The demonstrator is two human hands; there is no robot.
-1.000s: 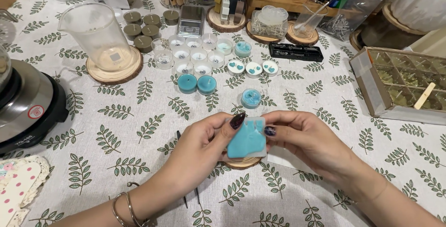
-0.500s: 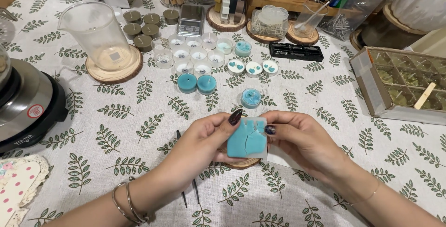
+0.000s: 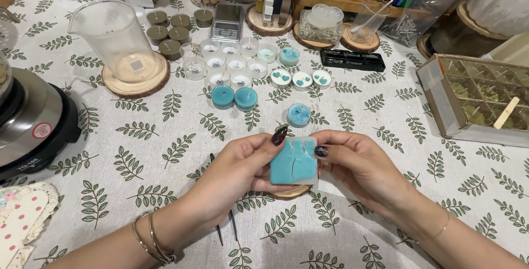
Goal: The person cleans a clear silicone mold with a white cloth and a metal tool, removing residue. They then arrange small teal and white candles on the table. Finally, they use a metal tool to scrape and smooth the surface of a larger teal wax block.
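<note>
In the head view, both hands hold a flat blue slab (image 3: 293,162) just above a round wooden coaster (image 3: 289,191), low in the middle of the table. The slab is turquoise, about square, and has cracks that run from its top edge down into the middle; a thin clear layer shows at its right edge. The left hand (image 3: 238,171) grips its left side, thumb on the top corner. The right hand (image 3: 361,169) grips its right side, thumb on the face. Just beyond lies one small cup (image 3: 299,115) with blue filling. Farther back stand rows of small cups, and a beaker (image 3: 118,36) at the left. The tablecloth (image 3: 154,153) has green leaf prints.
</note>
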